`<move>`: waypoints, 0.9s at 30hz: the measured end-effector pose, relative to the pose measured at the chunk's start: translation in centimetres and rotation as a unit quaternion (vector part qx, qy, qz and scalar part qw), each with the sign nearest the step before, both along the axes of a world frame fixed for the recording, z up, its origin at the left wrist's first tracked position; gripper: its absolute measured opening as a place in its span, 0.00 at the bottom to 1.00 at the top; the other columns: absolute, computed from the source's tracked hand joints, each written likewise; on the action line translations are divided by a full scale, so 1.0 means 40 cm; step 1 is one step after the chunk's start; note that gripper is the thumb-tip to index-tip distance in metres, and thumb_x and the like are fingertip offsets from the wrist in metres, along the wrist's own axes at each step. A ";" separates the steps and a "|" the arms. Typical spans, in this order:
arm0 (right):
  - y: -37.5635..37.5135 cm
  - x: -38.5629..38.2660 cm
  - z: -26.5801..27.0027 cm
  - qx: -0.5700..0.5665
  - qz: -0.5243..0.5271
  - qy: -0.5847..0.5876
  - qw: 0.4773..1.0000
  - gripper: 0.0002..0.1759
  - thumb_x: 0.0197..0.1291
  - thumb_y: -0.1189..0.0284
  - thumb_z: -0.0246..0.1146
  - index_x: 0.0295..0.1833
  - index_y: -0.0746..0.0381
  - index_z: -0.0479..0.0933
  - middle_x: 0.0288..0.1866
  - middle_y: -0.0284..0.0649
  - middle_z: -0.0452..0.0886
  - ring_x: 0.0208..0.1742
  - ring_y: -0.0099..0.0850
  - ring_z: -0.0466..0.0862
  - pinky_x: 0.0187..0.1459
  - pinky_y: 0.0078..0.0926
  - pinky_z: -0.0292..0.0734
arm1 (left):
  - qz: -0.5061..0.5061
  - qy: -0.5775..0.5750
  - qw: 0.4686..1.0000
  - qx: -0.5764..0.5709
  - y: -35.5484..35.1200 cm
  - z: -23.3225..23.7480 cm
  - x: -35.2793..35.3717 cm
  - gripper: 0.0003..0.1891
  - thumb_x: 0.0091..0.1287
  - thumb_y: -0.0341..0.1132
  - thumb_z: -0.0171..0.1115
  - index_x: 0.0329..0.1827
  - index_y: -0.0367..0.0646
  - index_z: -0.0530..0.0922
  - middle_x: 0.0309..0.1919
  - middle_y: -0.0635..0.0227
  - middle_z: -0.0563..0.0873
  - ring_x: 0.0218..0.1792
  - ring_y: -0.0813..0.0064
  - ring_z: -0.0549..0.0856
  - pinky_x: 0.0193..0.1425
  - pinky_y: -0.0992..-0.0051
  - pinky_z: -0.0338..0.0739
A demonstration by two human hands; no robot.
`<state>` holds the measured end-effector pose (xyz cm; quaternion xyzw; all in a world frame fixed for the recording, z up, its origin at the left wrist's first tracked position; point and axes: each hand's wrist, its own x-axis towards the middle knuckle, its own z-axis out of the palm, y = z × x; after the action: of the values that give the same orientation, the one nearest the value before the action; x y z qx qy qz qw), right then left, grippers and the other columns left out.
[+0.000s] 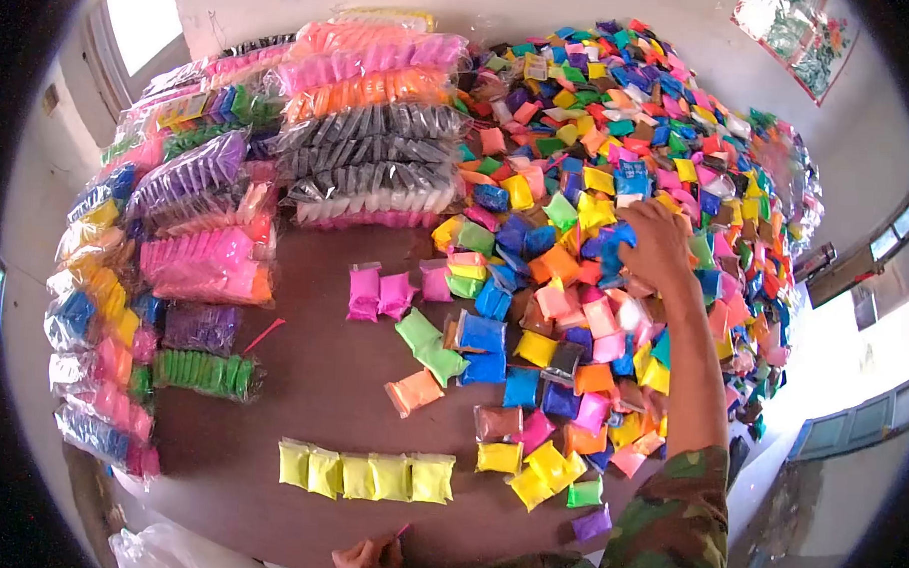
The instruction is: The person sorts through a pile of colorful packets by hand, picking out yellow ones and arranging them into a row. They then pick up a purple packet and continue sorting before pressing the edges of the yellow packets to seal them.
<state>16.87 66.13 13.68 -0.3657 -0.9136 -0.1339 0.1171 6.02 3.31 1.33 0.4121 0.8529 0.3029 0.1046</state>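
Note:
My right hand (656, 241) reaches into the large heap of small coloured packets (600, 119), its fingers closed around a blue packet (612, 251). Near the table's front edge, my left hand (368, 558) is curled, with a thin pinkish piece (403, 530) at its fingertips. Above that hand lies a row of several yellow-green packets (366, 475), side by side. Loose packets lie between the row and the heap, among them a green pair (430, 346), an orange one (414, 392) and pink ones (379, 292).
Stacked clear bags of sorted packets stand at the back, such as black ones (369, 151), and on the left, such as pink ones (200, 260). A pink strip (263, 335) lies on the brown table (218, 456). White plastic (170, 551) is at the lower left.

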 end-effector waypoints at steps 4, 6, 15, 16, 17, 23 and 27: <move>0.001 0.115 0.014 0.036 -0.051 0.022 0.998 0.29 0.54 0.67 0.77 0.65 0.50 0.87 0.70 0.34 0.84 0.79 0.40 0.75 0.77 0.54 0.67 | -0.008 0.025 0.999 0.034 0.010 -0.003 -0.005 0.06 0.70 0.34 0.77 0.47 0.52 0.90 0.34 0.59 0.93 0.29 0.54 0.92 0.32 0.59 0.87; -0.016 0.133 0.025 0.028 -0.087 0.026 0.995 0.29 0.56 0.65 0.79 0.65 0.50 0.87 0.72 0.34 0.83 0.80 0.40 0.74 0.77 0.52 0.67 | -0.010 0.047 0.998 0.041 0.011 -0.011 -0.002 0.07 0.69 0.35 0.77 0.48 0.52 0.90 0.33 0.60 0.92 0.28 0.55 0.91 0.31 0.59 0.87; -0.019 0.116 0.012 0.023 -0.065 0.089 0.994 0.26 0.63 0.58 0.74 0.64 0.56 0.88 0.69 0.42 0.86 0.73 0.42 0.81 0.75 0.56 0.66 | -0.021 0.067 0.997 0.029 0.005 -0.029 -0.012 0.07 0.69 0.36 0.78 0.48 0.53 0.90 0.30 0.61 0.91 0.26 0.57 0.90 0.29 0.60 0.85; -0.019 0.106 0.009 0.031 -0.059 0.095 0.993 0.26 0.63 0.58 0.74 0.64 0.57 0.88 0.68 0.42 0.86 0.73 0.42 0.82 0.75 0.55 0.66 | -0.023 0.064 0.997 0.028 0.011 -0.017 -0.014 0.07 0.69 0.36 0.78 0.48 0.52 0.90 0.30 0.60 0.91 0.26 0.57 0.90 0.29 0.60 0.85; -0.020 0.094 0.007 0.040 -0.052 0.100 0.993 0.25 0.63 0.58 0.74 0.63 0.57 0.89 0.68 0.41 0.86 0.72 0.42 0.83 0.74 0.55 0.67 | -0.017 0.056 0.998 0.031 0.018 -0.006 -0.013 0.07 0.70 0.36 0.78 0.47 0.52 0.89 0.31 0.60 0.91 0.26 0.56 0.90 0.29 0.60 0.85; -0.025 -0.035 -0.020 0.043 0.027 0.109 0.993 0.21 0.62 0.62 0.74 0.60 0.58 0.89 0.64 0.42 0.88 0.65 0.40 0.87 0.71 0.53 0.71 | -0.013 0.030 0.999 0.018 0.020 0.006 -0.012 0.06 0.70 0.35 0.78 0.47 0.50 0.89 0.31 0.58 0.91 0.26 0.55 0.90 0.30 0.58 0.85; -0.065 -0.195 -0.054 0.010 0.137 0.061 0.989 0.20 0.60 0.66 0.75 0.58 0.58 0.89 0.63 0.43 0.88 0.66 0.42 0.86 0.64 0.46 0.80 | -0.010 0.026 1.000 0.006 0.014 0.002 -0.012 0.07 0.71 0.35 0.77 0.48 0.50 0.89 0.30 0.58 0.91 0.26 0.55 0.91 0.31 0.58 0.85</move>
<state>9.06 63.52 11.51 -0.2438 -0.9448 -0.1031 0.1933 5.55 3.88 1.39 0.4291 0.8492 0.2963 0.0828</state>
